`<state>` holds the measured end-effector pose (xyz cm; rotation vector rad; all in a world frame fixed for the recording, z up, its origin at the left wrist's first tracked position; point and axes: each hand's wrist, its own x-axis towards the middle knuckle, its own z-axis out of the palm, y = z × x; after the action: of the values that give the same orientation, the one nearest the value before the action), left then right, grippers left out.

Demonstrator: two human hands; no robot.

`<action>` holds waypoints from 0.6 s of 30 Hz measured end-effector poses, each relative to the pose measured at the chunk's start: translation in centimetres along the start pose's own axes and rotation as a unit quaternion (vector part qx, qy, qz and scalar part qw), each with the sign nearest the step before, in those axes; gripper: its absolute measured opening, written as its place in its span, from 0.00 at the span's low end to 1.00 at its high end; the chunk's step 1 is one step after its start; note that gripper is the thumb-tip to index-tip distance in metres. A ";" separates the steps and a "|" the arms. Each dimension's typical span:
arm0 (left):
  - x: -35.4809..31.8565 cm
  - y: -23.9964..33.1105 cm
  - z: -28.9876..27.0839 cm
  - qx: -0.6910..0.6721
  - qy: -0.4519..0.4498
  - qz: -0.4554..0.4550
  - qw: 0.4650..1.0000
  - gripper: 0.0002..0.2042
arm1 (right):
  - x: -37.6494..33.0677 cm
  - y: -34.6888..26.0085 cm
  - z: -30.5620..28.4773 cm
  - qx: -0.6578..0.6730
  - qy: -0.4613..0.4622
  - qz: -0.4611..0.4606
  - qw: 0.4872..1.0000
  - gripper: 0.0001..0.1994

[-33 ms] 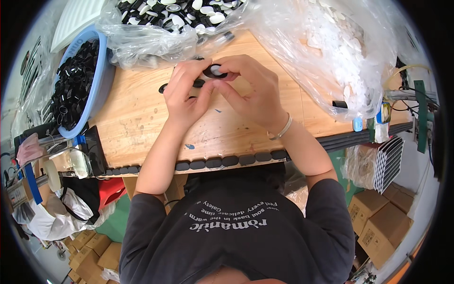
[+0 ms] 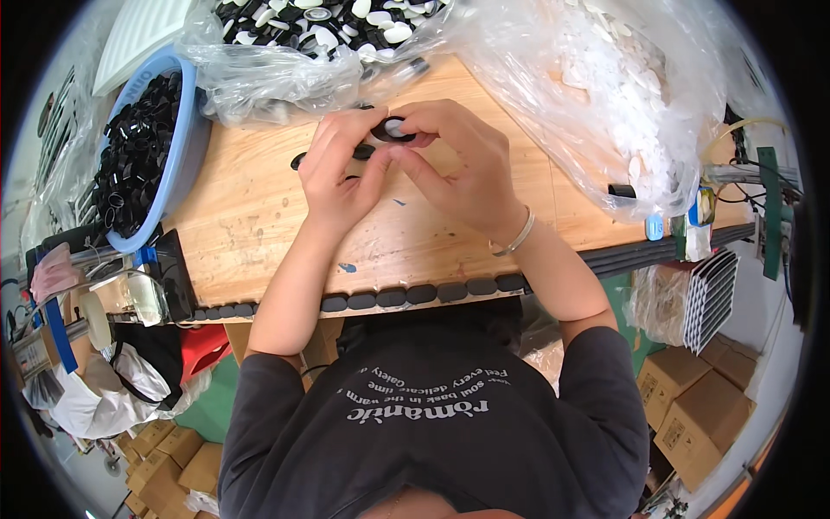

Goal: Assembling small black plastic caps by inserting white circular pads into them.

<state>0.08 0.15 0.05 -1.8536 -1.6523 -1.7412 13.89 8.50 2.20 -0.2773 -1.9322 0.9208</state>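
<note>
Above the wooden table, my two hands meet at a small black oval ring (image 2: 378, 131) with a white oval insert (image 2: 394, 128) in it. My right hand (image 2: 467, 160) pinches the ring at its right side, fingers and thumb closed. My left hand (image 2: 335, 169) is curled in from the other side, its fingertips at the ring's left edge. Under the left fingers another black oval piece (image 2: 364, 151) shows in part; whether it is gripped or lies on the table is hidden. One more black piece (image 2: 297, 162) pokes out left of that hand.
At the left stands a blue basin (image 2: 192, 164) of black rings. Clear plastic bags hold black-and-white oval pieces (image 2: 324, 36) at the back and white pieces (image 2: 635, 112) at the right. A black ring (image 2: 620, 190) lies near the right bag. Dark oval pads (image 2: 421, 294) line the table's front edge.
</note>
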 end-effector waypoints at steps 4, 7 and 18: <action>0.1 0.0 0.1 -0.013 0.009 0.013 1.000 0.18 | 0.2 -0.4 -0.1 0.017 0.000 0.004 1.000 0.09; 0.0 0.3 0.3 -0.054 0.013 -0.025 0.998 0.16 | 0.0 -0.2 0.0 0.037 0.005 0.014 0.999 0.07; 0.3 0.1 0.0 -0.013 0.012 0.008 1.000 0.16 | 0.6 -0.4 -0.5 0.012 -0.039 -0.009 0.999 0.08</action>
<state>0.11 0.30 0.31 -1.8437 -1.6103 -1.7804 14.09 8.82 3.00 -0.2114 -1.9906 0.9556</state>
